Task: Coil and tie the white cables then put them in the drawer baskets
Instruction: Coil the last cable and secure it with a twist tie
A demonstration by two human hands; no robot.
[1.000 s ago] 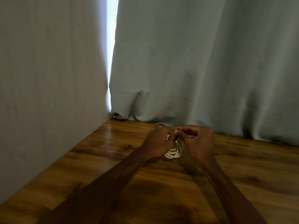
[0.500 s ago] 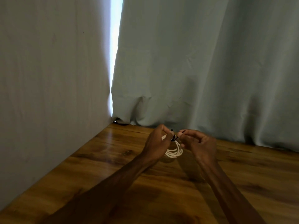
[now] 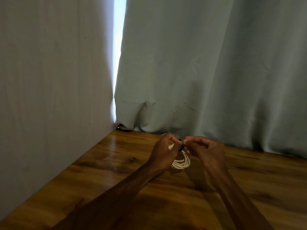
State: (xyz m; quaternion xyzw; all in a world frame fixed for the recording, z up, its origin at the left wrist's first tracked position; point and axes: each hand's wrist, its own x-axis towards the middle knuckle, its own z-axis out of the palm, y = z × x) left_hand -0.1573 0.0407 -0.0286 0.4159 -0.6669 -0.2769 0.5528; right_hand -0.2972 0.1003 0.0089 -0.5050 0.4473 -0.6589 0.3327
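Observation:
A coiled white cable [image 3: 181, 161] hangs between my two hands just above the wooden table [image 3: 116, 163]. A thin black tie [image 3: 181, 147] wraps the top of the coil. My left hand [image 3: 164, 153] holds the coil at that spot, thumb and fingers pinching the cable and one end of the tie. My right hand [image 3: 204, 150] pinches the other end of the black tie with thumb and forefinger, close beside the left. Part of the coil is hidden behind my left hand. No drawer or basket is in view.
A grey wall [image 3: 49, 97] borders the table on the left. A pale green curtain [image 3: 207, 72] hangs behind the table's far edge, with a bright gap of light [image 3: 118, 47] between wall and curtain.
My hands have drawn slightly apart and the black tie now shows between them at the top of the coil. The coil stays held above the table.

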